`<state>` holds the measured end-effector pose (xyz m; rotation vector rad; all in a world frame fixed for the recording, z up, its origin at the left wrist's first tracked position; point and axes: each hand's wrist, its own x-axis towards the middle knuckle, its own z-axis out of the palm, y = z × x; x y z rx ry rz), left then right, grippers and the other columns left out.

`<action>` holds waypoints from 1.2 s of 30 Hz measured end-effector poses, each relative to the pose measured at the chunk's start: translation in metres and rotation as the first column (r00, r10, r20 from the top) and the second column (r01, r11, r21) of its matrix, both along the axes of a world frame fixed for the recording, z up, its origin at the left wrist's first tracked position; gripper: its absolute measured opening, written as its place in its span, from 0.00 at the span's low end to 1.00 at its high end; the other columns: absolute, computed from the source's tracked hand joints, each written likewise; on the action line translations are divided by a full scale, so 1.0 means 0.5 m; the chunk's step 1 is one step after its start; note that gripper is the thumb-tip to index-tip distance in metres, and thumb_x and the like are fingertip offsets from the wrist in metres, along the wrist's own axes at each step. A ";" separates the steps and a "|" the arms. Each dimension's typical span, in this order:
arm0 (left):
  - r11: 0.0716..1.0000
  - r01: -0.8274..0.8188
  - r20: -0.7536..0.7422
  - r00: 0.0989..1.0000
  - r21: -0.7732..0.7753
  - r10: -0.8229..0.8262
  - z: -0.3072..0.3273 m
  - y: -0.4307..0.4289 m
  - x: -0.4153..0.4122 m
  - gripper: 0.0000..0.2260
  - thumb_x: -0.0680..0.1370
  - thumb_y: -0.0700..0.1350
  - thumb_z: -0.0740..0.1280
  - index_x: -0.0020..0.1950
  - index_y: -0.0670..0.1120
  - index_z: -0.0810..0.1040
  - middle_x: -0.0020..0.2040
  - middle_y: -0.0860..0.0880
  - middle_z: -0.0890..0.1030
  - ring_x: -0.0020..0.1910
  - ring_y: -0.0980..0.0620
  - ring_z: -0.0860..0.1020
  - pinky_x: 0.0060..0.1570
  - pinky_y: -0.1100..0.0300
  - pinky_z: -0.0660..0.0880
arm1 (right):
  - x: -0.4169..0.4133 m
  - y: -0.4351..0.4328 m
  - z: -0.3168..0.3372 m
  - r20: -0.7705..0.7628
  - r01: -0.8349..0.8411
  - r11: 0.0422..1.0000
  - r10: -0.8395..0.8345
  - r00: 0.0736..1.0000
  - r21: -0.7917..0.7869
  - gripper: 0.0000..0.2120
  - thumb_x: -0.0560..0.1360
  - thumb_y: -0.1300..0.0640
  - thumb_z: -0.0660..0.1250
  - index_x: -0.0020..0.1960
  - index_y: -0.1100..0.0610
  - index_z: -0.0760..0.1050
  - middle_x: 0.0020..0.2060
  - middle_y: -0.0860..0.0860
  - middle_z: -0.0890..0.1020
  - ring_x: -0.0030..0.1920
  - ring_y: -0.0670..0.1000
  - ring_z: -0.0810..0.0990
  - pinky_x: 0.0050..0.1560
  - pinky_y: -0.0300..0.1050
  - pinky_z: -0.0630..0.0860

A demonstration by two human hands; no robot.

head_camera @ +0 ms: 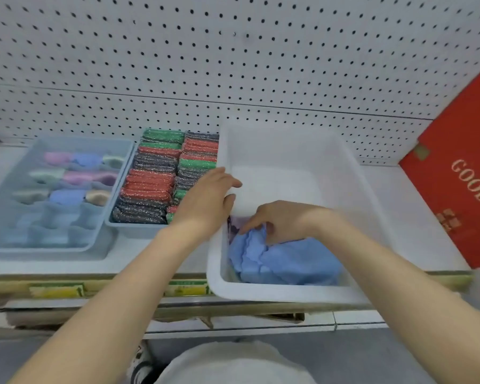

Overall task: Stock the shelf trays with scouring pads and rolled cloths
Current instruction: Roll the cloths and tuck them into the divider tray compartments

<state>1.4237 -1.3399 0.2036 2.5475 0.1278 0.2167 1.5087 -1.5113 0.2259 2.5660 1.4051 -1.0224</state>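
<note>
Left hand grips the left wall of the white bin, fingers curled over its rim. Right hand is down inside the bin, fingertips pinched on the blue cloth heaped at the near end. A darker cloth shows just beyond it, mostly hidden.

Bin sits right of centre on the shelf, and its near end juts past the shelf's front edge. The load lies at that same end.

Pad tray, just left of the bin, is packed tight with scouring pads in red, green and dark rows. It looks full. Far-left cloth tray holds rolled cloths in its far cells. The near cells read as unfilled, though blur makes this uncertain.

Risks, as judged:
- Bin tips off the shelf front. Cause: the overhang with the weight near, plus an upward tug on the cloth if the left hand lets go.
- Cloth lifts as a clump and drags a neighbour out. Cause: a shallow pinch on loose, folded fabric.
- Cloth reaches the tray unrolled and will not seat in a cell.
- Left forearm sweeps the near pads out of line on the carry across.
- Red box leaning at right could slide if the bin is shoved that way.
</note>
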 end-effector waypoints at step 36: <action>0.558 0.017 0.144 0.972 -0.830 0.186 0.195 -0.103 0.041 0.04 0.78 0.40 0.69 0.53 0.44 0.81 0.45 0.40 0.85 0.42 0.47 0.82 0.48 0.48 0.79 | 0.052 -0.120 0.255 -0.424 0.551 0.289 -0.401 0.812 0.783 0.03 0.72 0.57 0.75 0.41 0.53 0.81 0.36 0.48 0.82 0.35 0.52 0.75 0.37 0.47 0.71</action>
